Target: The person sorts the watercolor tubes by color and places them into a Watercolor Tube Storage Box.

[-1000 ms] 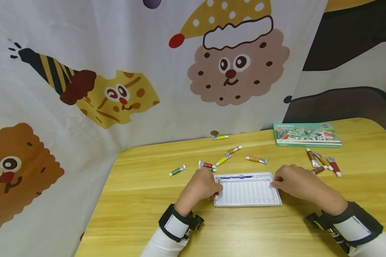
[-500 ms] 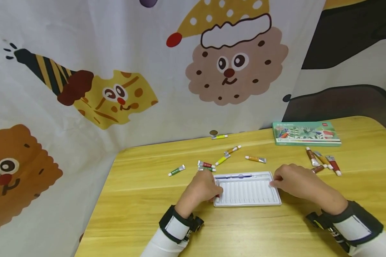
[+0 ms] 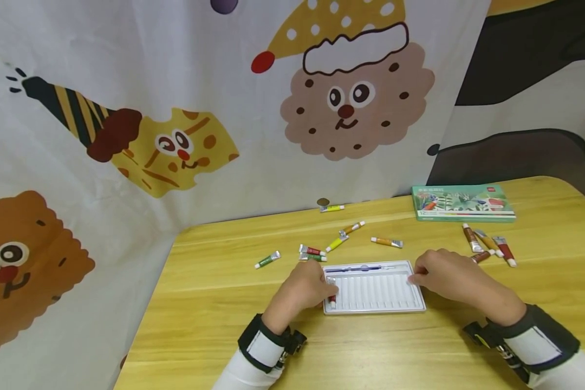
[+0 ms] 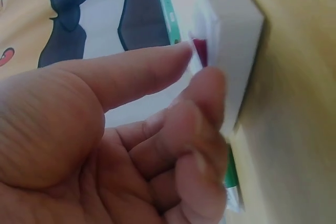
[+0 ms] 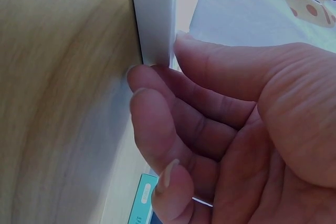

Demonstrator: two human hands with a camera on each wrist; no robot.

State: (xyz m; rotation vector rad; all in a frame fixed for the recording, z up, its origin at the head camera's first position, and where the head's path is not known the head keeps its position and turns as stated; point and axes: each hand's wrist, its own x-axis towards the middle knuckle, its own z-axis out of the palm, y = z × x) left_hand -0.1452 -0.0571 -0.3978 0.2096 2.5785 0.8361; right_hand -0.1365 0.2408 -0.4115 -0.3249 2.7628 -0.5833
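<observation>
White sleeves (image 3: 246, 374) lead down to your two hands, set at opposite ends of a slotted white tray (image 3: 380, 292) lying flat on a wood-grain table (image 3: 214, 314). Your left hand (image 3: 299, 287) pinches the tray's left edge, fingers along the outer wall and thumb over a dark red tube (image 3: 332, 303) that rests in the leftmost slot; whether the thumb presses the tube, you cannot tell from these angles. Your right hand (image 3: 443, 276) grips the right edge between thumb and curled fingers. A blue-handled brush (image 3: 353, 269) lies along the tray's far side. Just beyond your left hand, a red-labelled tube (image 3: 312, 250) and a green tube (image 3: 317, 258) lie side by side, with another green tube (image 3: 267, 260) farther left. Yellow and ochre tubes (image 3: 387, 242) are scattered behind the tray; brown, ochre and red ones cluster beyond your right hand. Farther back, a green illustrated box (image 3: 463, 203) sits before a cartoon-printed curtain (image 3: 258, 179).
</observation>
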